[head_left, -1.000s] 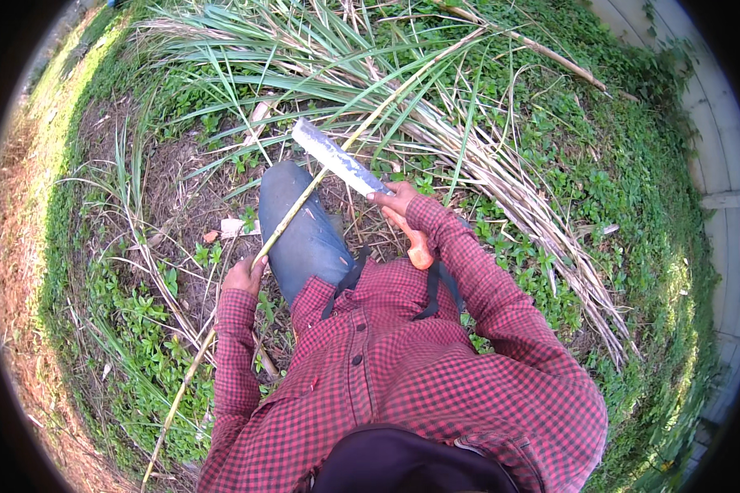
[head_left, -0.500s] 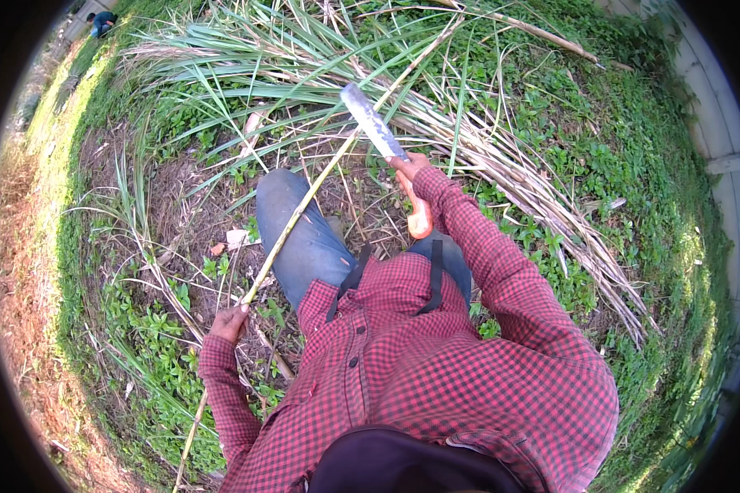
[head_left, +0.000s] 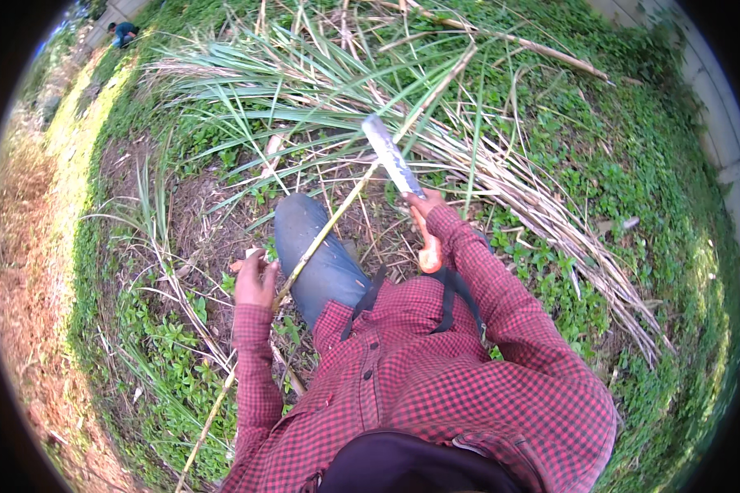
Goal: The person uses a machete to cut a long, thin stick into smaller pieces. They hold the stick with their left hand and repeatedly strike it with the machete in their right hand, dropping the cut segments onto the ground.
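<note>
My right hand [head_left: 425, 203] is wrapped round a machete [head_left: 393, 156] with an orange handle. Its blade points up and to the left, over the upper part of a long, thin, yellow-green cane stalk [head_left: 337, 218]; I cannot tell whether blade and stalk touch. The stalk slants across my bent left knee [head_left: 312, 255], its top toward the leaf pile and its lower end passing under my left forearm. My left hand [head_left: 256, 279] is off the stalk, just to its left, with fingers apart and nothing in them.
A heap of long green leaves [head_left: 247, 107] and dry stalks [head_left: 559, 222] lies in front of me and stretches down the right. A thicker cane [head_left: 543, 48] rests beyond it. Far left, a person in dark clothes [head_left: 124, 33] crouches. A pale wall [head_left: 707, 90] stands at right.
My left hand has let go of the stalk and moved up and to the right, opening its fingers. My right hand still grips the machete, and the whole view has shifted slightly.
</note>
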The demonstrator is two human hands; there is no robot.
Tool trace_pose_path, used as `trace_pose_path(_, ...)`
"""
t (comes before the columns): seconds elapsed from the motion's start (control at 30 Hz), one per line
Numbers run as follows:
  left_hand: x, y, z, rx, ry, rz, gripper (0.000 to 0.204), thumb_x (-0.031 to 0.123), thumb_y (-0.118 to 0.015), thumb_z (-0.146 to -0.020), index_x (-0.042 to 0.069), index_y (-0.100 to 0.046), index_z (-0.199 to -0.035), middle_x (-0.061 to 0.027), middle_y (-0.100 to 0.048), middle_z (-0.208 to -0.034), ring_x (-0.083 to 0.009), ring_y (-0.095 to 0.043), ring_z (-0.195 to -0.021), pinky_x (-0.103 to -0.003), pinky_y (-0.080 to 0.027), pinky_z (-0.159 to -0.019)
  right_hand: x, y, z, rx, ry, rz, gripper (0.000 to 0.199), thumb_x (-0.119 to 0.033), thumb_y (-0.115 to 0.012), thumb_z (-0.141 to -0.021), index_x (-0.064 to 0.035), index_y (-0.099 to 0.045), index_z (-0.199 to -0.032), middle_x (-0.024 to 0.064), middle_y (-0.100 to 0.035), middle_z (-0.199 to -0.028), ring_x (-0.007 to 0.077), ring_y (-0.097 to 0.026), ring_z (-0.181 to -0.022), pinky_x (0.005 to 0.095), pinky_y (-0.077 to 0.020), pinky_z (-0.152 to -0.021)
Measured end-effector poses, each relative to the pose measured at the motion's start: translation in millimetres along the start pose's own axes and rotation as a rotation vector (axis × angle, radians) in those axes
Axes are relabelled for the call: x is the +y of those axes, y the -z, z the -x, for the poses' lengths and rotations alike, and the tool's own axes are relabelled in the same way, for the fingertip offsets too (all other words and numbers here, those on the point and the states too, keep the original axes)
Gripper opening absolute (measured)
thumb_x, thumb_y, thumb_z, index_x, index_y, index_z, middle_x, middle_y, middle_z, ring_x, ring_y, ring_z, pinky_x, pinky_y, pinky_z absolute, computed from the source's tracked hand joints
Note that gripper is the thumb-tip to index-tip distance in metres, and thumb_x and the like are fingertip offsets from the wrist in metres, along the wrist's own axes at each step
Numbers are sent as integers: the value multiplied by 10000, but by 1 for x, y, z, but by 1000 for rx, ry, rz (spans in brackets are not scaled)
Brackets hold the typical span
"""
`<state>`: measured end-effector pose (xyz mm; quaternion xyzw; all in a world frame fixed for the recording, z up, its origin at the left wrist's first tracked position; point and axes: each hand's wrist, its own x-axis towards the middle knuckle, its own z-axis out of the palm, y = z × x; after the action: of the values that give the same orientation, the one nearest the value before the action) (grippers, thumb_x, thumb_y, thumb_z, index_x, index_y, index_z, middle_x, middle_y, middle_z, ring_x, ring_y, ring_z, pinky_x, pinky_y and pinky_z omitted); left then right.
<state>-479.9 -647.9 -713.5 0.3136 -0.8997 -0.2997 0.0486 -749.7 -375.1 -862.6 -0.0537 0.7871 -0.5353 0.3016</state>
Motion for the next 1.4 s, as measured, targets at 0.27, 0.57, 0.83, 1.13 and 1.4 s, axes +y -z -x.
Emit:
trace_pose_path(0.27, 77, -115, -76, -174, -192, -342, 493, 399, -439, -863, 61, -412, -1221, -170, -561, -1052, -289, -539, -996, -438, -392, -871, 7, 52, -2, 156, 14, -128, 416, -347, -664, -746, 16, -598, -938, 58, -552, -638, 128, -503, -509, 275, -412, -423)
trace_pose_path(0.57, 77, -94, -33, -279, -188, -96, 332, 379, -395, -890, 84, -505, -996, -190, -611, -756, -378, -591, -728, -480, -461, -653, -10, 120, -64, 316, -77, -331, 366, -402, -591, -790, -44, -516, -787, 42, -483, -553, 167, -459, -391, 296, -397, -361)
trace_pose_path(0.83, 46, -39, 9, -217, -78, -243, 413, 430, -391, -885, 63, -537, -1004, -201, -614, -748, -372, -599, -713, -470, -476, -660, -12, 96, -43, -17, -202, -67, 401, -410, -615, -762, -27, -549, -857, 67, -528, -612, 171, -516, -474, 302, -450, -442)
trace_pose_path(1.13, 11, -11, 39, -233, 7, -326, 439, 459, -374, -883, 72, -544, -1000, -194, -618, -746, -362, -609, -705, -472, -484, -661, -23, 50, -8, -58, -193, -117, 450, -378, -629, -761, -4, -568, -1003, 87, -545, -625, 179, -539, -485, 307, -451, -439)
trace_pose_path(1.4, -11, -25, 22, -235, 60, -349, 403, 425, -408, -880, 62, -540, -996, -204, -612, -742, -358, -605, -717, -460, -480, -655, -69, -21, 62, -434, 79, 396, 596, -496, -620, -728, 3, -593, -1052, 84, -619, -773, 168, -581, -704, 304, -461, -677)
